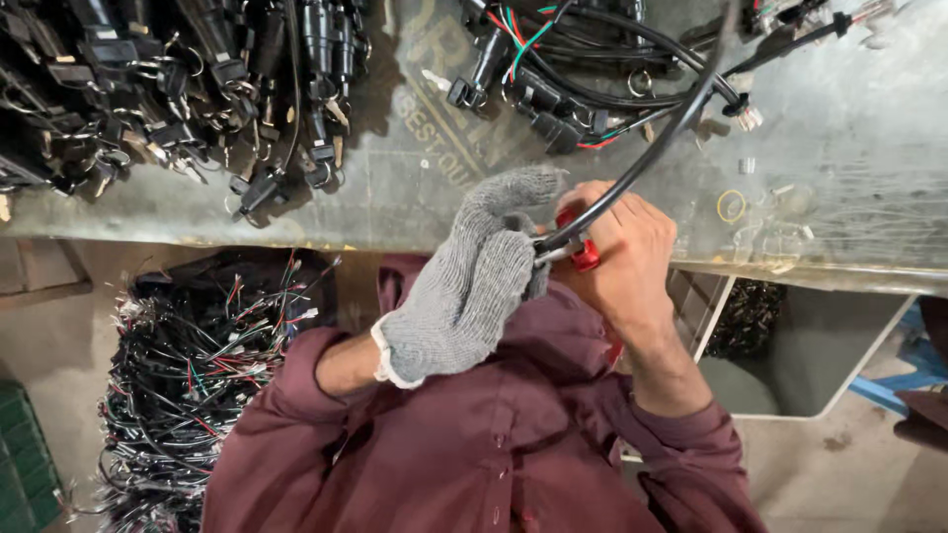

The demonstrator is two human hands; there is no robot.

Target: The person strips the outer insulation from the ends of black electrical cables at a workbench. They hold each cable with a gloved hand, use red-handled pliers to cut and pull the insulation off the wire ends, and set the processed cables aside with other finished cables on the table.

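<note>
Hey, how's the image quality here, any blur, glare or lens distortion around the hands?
Head view: sharp on the gloved left hand and bare right hand gripping the black cable; soft even light, faint sheen on the bench top; wide-angle bending at the edges.

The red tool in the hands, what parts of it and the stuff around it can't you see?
Head view:
- Red-handled tool: mostly hidden inside the right hand and behind the gloved left hand; its kind is unclear.
- Black cable: the near end is hidden between the hands, the far end is cut off by the top edge.
- Wire pile: cut off by the bottom edge.
</note>
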